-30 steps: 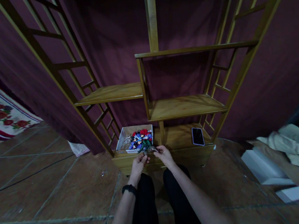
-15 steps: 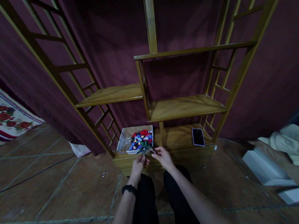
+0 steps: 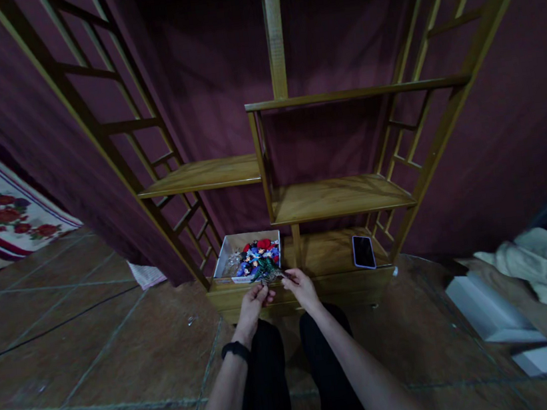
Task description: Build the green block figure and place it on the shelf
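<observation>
Pinching the right end of a green piece (image 3: 266, 268) in the right hand (image 3: 303, 288), thumb and fingertips narrowed on it, just at the near edge of the box (image 3: 237, 238) and partly in front of its contents in view. Hard to tell here between touching the rim and being lifted clear of it. With the left hand (image 3: 250, 302) nearer than the box, fingers drawn close together beside the near edge of the piece; too small to tell between gripping and merely touching. Wearing a black wristband (image 3: 235, 351) on the left wrist, with dark trousers (image 3: 262, 381) below, nearer than the box.

Inside the box, mostly toward its right, heaped with figures (image 3: 249, 262) in red and blue; toward its left, strewn with clear plastic (image 3: 233, 261). Beneath the box, supported by the bottom shelf of a wooden rack (image 3: 330, 197). On that same shelf, to the right of the box and well apart from it, lying flat, a phone (image 3: 363, 252). Far right of the box, on the floor, pale cloth (image 3: 544, 267) and two white blocks (image 3: 492, 311). Left of the box, across tiles, a dark cable (image 3: 67, 321).
</observation>
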`<state>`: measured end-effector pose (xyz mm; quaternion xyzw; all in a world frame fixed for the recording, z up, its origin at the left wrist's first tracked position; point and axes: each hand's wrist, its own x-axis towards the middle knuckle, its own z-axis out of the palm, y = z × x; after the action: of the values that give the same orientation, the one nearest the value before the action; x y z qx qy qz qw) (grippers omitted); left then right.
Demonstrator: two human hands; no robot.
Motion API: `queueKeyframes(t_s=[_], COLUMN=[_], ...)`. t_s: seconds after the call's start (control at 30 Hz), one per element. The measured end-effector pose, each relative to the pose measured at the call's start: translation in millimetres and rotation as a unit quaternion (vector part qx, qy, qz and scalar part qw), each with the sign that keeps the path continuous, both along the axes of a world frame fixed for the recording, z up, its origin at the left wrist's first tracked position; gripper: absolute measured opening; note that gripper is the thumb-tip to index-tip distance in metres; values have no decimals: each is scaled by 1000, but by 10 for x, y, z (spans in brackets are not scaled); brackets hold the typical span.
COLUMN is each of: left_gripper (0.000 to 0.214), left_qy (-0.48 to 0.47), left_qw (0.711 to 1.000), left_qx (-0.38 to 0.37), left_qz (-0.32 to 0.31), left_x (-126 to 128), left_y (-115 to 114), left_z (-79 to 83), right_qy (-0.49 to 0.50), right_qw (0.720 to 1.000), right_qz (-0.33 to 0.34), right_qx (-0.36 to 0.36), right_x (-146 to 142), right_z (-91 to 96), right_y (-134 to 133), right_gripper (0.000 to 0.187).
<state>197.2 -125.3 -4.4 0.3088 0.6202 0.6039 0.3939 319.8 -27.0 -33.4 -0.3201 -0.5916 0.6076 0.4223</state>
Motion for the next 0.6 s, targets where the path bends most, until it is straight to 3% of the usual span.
queueKeyframes(t_s=[0.23, 0.6], left_gripper=[43, 38], left_qy=[-30, 5], left_qw=[1000, 999], left_qx=[2, 6], left_qz=[-10, -33], left_x=[5, 44], left_y=[5, 5], left_z=[1, 11], right_qy=[57, 52], right_qw=[997, 995], right_qz=[9, -23], right_qx=[-44, -78], right_x=[-5, -75], right_z=[34, -107], right_y=[-3, 30], right_gripper=[34, 32])
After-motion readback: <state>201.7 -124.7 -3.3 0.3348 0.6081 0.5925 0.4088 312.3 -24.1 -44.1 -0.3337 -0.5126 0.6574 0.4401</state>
